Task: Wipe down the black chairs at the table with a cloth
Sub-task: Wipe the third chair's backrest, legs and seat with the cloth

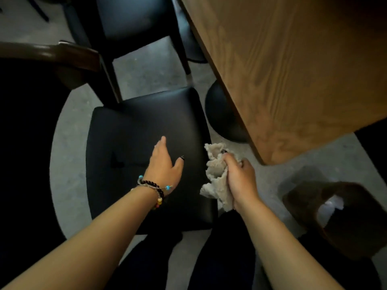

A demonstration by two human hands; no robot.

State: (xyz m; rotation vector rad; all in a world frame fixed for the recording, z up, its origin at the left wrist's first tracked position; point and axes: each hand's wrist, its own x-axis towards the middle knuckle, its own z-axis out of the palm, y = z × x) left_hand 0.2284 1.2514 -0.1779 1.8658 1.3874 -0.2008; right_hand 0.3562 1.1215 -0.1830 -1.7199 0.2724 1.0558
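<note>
A black padded chair seat point(134, 143) fills the middle of the head view, below me. My left hand point(165, 164), with beaded bracelets at the wrist, lies flat on the seat's right half, fingers straight and thumb spread. My right hand point(238, 176) grips a crumpled beige cloth point(215, 174) just past the seat's right edge, above the floor. A second black chair point(129, 19) stands farther back, its seat partly under the table.
A wooden table point(293, 65) takes up the upper right, with its round black base point(222, 116) beside the near seat. A dark wooden chair back point(52, 53) curves in at the left. A brown bin point(345, 216) holding white paper stands on the grey floor at lower right.
</note>
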